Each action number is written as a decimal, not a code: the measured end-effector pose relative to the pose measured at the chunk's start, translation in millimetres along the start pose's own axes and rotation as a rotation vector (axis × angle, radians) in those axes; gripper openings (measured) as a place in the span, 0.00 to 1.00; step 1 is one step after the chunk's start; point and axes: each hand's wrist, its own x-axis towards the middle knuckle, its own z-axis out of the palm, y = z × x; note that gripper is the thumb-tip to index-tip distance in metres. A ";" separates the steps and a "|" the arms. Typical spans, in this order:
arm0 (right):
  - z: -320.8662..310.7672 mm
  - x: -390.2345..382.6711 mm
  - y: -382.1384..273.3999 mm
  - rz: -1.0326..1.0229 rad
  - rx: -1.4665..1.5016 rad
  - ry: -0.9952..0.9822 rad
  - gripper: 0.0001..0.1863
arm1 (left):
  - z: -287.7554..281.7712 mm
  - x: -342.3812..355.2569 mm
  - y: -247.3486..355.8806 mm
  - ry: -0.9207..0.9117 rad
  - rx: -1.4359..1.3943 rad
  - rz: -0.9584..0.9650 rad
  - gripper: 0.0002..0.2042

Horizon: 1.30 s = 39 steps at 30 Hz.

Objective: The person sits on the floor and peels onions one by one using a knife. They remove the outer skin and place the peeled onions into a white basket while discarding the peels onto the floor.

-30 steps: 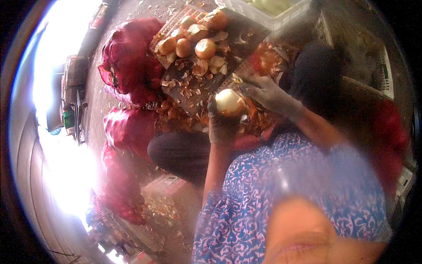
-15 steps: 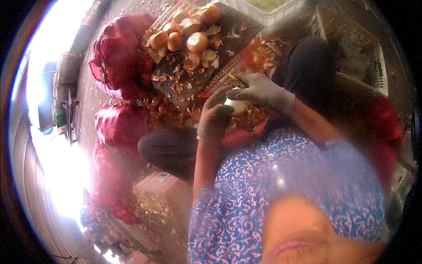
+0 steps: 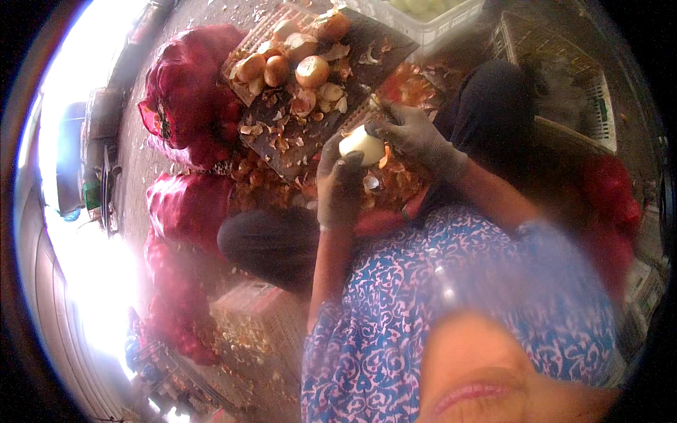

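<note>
My left hand [image 3: 338, 185], in a greyish glove, is wrapped round a peeled white onion [image 3: 361, 146]. My gloved right hand [image 3: 422, 137] is closed at the onion's right side, with what looks like a small knife [image 3: 376, 103] sticking out beyond its fingers; most of the tool is hidden. Just below the onion, a strip of orange peel [image 3: 384, 156] shows beside my right fingers. Beyond my hands lies a dark board [image 3: 282, 144] on an upturned crate, bearing several brown unpeeled onions [image 3: 312, 71] and loose skins.
Red mesh sacks [image 3: 190, 84] line the left side. A white crate [image 3: 430, 28] with pale contents stands at the far side, and another crate [image 3: 603, 116] at the right. Onion skins [image 3: 264, 180] cover the ground between my dark-trousered knees [image 3: 493, 106]. A pale box [image 3: 257, 307] sits lower left.
The onion has moved slightly left and up, and more of its white surface shows. My right hand has shifted a little toward the far side; a strip of peel now shows beneath it.
</note>
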 end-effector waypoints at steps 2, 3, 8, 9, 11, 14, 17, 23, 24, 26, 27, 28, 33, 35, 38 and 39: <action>2.7 -0.7 -1.3 0.029 0.064 -0.004 0.20 | -1.2 -2.0 -8.1 0.019 -0.212 -0.072 0.20; 2.5 -1.1 -2.1 0.087 0.079 0.001 0.19 | -2.6 -3.1 -12.5 0.033 -0.319 -0.108 0.20; -11.3 -3.9 -3.6 0.084 0.117 -0.049 0.17 | -19.8 -3.6 -26.1 0.135 -0.505 -0.156 0.21; -10.3 -3.8 -2.6 0.097 0.068 -0.034 0.19 | -22.8 -3.5 -27.8 0.157 -0.504 -0.144 0.21; -8.8 -5.2 -0.4 -0.212 -0.020 -0.048 0.22 | -26.5 -4.1 -30.4 0.185 -0.496 -0.128 0.21; 0.8 -10.1 2.4 -0.420 -0.103 -0.049 0.27 | -28.8 -6.7 -29.3 0.159 -0.504 -0.129 0.25; 7.3 -17.1 -0.7 -0.453 -0.153 -0.142 0.29 | -29.1 -3.4 -20.1 0.081 -0.311 -0.079 0.28; -0.7 -23.1 -17.0 -0.395 -0.172 -0.285 0.27 | -19.9 -7.7 4.8 0.088 0.143 0.050 0.28; -1.3 -23.3 -18.4 -0.352 -0.195 -0.296 0.26 | -17.5 -8.9 7.4 0.122 0.204 0.060 0.28; -1.3 -22.7 -19.0 -0.372 -0.220 -0.280 0.25 | -14.6 -10.7 11.6 0.168 0.361 0.079 0.27; -0.5 -22.1 -18.4 -0.382 -0.233 -0.272 0.24 | -14.5 -10.5 13.3 0.190 0.438 0.089 0.27; 0.1 -21.1 -17.2 -0.342 -0.246 -0.258 0.24 | -14.6 -10.4 13.6 0.171 0.377 0.111 0.27; 2.8 -15.5 -12.6 -0.394 -0.178 -0.123 0.23 | -18.5 -11.6 2.7 0.082 -0.168 0.095 0.26; 3.4 -15.8 -13.1 -0.300 -0.124 -0.178 0.23 | -20.3 -11.1 -3.7 0.129 -0.264 0.068 0.27; 5.5 -18.2 -15.2 -0.132 0.033 -0.214 0.22 | -21.6 -8.8 -9.9 0.148 0.032 0.174 0.27; 6.7 -18.4 -15.9 -0.139 0.039 -0.211 0.22 | -22.0 -8.7 -10.4 0.162 0.068 0.181 0.27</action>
